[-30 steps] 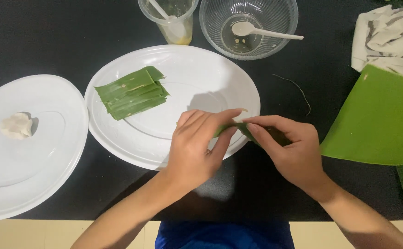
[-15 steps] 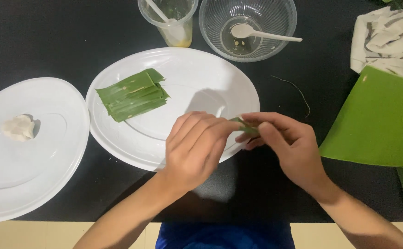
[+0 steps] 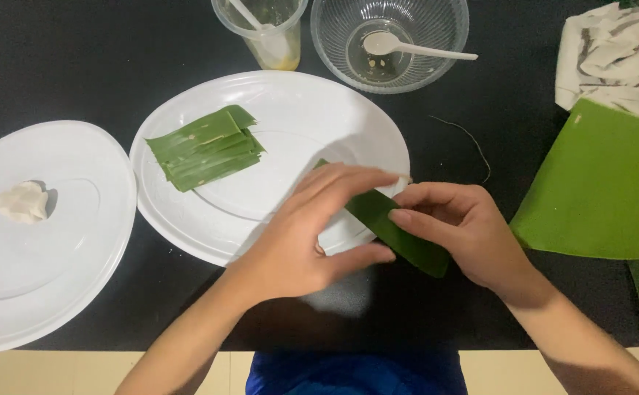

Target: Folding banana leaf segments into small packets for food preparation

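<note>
Both hands work over the near edge of the middle white plate [image 3: 312,102], above a black surface [image 3: 78,66]. The left hand [image 3: 312,234] and the right hand [image 3: 466,227] together hold a folded green leaf strip [image 3: 400,234], which lies slanted between them, its lower end past the plate's rim over the surface. The left hand's fingers are extended and held close together across the strip's upper part, thumb underneath near its middle; the right hand's fingers pinch the strip from its right side, thumb on top. A stack of folded leaf strips [image 3: 202,146] lies on the left part of the same plate, well apart from the hands. A second white plate [image 3: 78,241] to the left carries a small pale lump [image 3: 21,202]. At the far edge stand a plastic cup [image 3: 265,29] and a clear bowl [image 3: 392,40] containing a white spoon [image 3: 407,47]. A large green leaf sheet [image 3: 605,190] lies to the right, partly over a crumpled white cloth [image 3: 612,51].
</note>
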